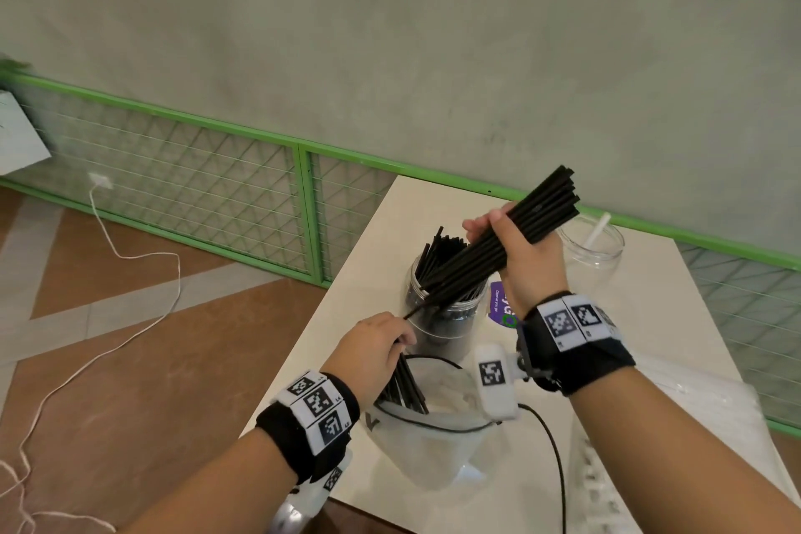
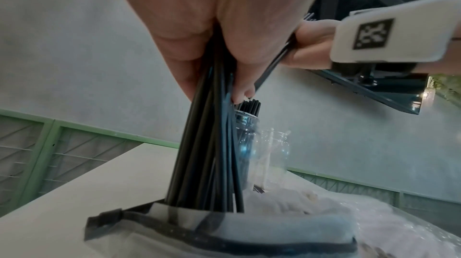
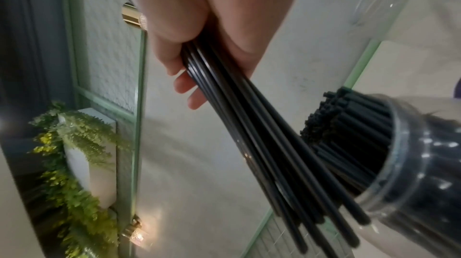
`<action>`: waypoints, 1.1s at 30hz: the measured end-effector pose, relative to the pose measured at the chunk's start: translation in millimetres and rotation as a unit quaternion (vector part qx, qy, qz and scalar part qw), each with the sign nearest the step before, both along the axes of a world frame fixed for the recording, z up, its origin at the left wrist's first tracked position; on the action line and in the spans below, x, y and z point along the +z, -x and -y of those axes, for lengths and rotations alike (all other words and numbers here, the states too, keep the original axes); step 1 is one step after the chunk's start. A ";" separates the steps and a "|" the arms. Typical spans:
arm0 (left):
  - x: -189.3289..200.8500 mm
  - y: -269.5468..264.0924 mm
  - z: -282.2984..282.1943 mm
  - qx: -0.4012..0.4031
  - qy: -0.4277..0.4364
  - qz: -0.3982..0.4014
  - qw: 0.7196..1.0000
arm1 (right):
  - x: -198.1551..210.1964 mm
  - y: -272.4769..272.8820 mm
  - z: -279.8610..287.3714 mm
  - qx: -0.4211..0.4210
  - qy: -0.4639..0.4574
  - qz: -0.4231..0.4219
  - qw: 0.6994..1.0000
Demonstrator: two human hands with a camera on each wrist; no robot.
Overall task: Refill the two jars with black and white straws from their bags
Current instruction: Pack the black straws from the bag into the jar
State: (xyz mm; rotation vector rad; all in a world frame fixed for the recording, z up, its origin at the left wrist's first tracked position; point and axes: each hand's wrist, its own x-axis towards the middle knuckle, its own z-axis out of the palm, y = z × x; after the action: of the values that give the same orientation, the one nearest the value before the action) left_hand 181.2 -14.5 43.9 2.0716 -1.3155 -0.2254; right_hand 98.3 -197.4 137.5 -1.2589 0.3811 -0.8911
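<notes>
My right hand (image 1: 511, 247) grips a thick bundle of black straws (image 1: 524, 225), tilted, its lower end in front of the mouth of the clear jar (image 1: 442, 308) that holds several black straws. In the right wrist view the same bundle (image 3: 249, 124) fans out beside that jar (image 3: 411, 173). My left hand (image 1: 377, 353) holds a smaller bunch of black straws (image 1: 405, 386) standing in the open clear bag (image 1: 429, 438); the left wrist view shows this bunch (image 2: 207, 153) rising from the bag (image 2: 224, 228). A second clear jar (image 1: 594, 243) at the back right holds one white straw (image 1: 597, 230).
All this sits on a white table (image 1: 628, 317) beside a green mesh fence (image 1: 195, 182). A purple label (image 1: 500, 301) lies behind the black-straw jar. A black cable (image 1: 550, 447) crosses the table front. Another clear plastic bag (image 1: 676, 447) lies at the right.
</notes>
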 end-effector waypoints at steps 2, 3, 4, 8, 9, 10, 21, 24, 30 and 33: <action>-0.8 -0.2 0.6 0.000 -0.009 0.006 1.000 | 2.4 -13.6 4.3 -0.012 -0.014 0.010 1.000; -1.2 -0.4 0.7 0.000 -0.012 0.006 1.000 | 2.6 -18.9 6.4 -0.021 -0.020 0.009 1.000; -1.6 -0.6 0.6 0.001 -0.014 0.006 1.000 | 3.4 -23.3 8.4 -0.029 -0.026 0.008 0.999; -1.1 -2.2 -1.1 0.004 -0.026 0.003 1.000 | 14.2 -28.1 18.4 -0.046 -0.049 0.025 0.997; -1.2 -2.8 -1.4 0.003 -0.024 0.003 1.000 | 18.3 -27.3 19.8 -0.044 -0.050 0.033 0.997; -1.2 -3.2 -1.5 0.002 -0.022 0.003 1.000 | 22.2 -26.1 20.7 -0.041 -0.046 0.040 0.997; -1.4 -3.8 -1.5 0.005 -0.008 0.004 1.000 | 62.6 -12.7 1.0 -0.010 0.171 0.017 0.985; -1.7 -4.5 -1.7 0.005 -0.011 0.006 1.000 | 61.1 -15.9 -7.5 0.014 0.206 -0.015 0.978; -2.7 -5.0 -2.2 0.002 -0.009 0.007 1.000 | 48.4 -28.9 -23.3 0.057 0.278 -0.082 0.956; -3.8 -5.6 -2.3 0.002 -0.009 0.011 1.000 | 40.3 -37.4 -27.0 0.074 0.279 -0.110 0.951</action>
State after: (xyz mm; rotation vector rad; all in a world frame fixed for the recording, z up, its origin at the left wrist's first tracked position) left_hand 186.8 -12.2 40.1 2.0968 -1.3264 -0.2148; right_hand 135.7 -170.4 177.8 -1.8943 0.2073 -0.7535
